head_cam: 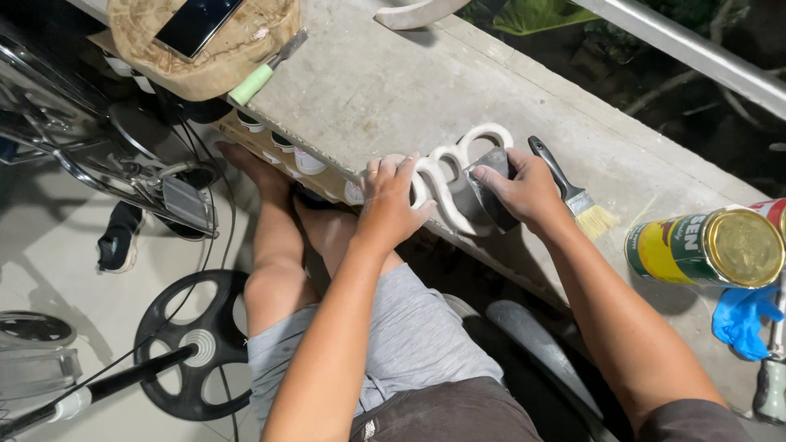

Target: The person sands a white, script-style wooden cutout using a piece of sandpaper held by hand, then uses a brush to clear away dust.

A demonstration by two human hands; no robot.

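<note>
Fingers of both hands grip the white looped piece; paintbrush just beside.

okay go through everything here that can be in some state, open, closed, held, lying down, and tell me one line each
Left hand: pressed on the white looped piece, steadying it.
Right hand: gripping a dark sanding pad.
White looped piece: lying on the concrete ledge, at its edge.
Dark sanding pad: pressed against the piece.
Paintbrush: lying flat, unheld.
Can: on its side, lid closed.
Blue glove: crumpled, not worn.
</note>
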